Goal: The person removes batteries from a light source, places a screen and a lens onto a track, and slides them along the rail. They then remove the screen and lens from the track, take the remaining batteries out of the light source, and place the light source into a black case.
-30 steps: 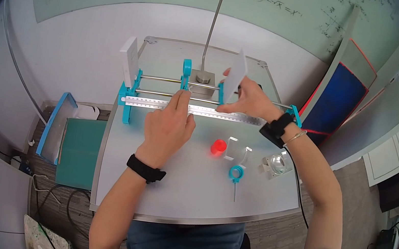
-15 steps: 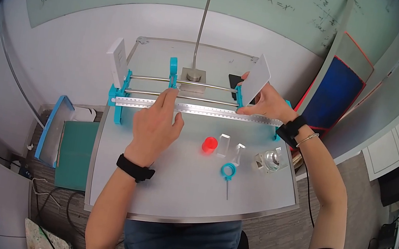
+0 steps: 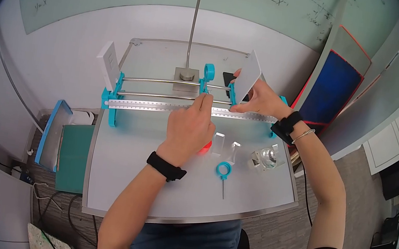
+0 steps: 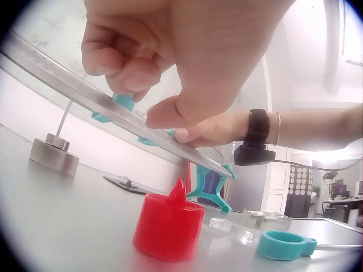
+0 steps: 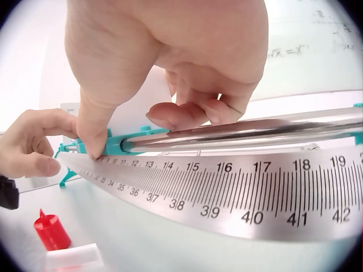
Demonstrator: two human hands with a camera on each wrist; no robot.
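Note:
My left hand [image 3: 188, 128] pinches the base of an upright blue ring holder [image 3: 204, 85] on the two metal rails of an optical bench. Its fingertips are bent onto a blue part [image 4: 123, 102] in the left wrist view. My right hand [image 3: 264, 102] grips the blue slider [image 5: 116, 145] under a white screen [image 3: 249, 78], thumb in front and fingers behind. The ring holder stands a short gap left of the screen. A metal ruler [image 3: 145, 105] runs along the front of the rails. At the bench's left end stands a white panel [image 3: 108, 64].
On the table in front lie a red candle-shaped piece [image 4: 168, 226], clear plastic pieces [image 3: 218, 144], a blue ring on a thin pin [image 3: 222, 176] and a clear round lens [image 3: 267, 158]. Behind the rails stands a lamp's metal base [image 3: 184, 75].
My left hand has slid the ring holder right along the rails, closer to the screen. Earlier, my right hand moved the screen right, where it now stays. The head view has shifted slightly.

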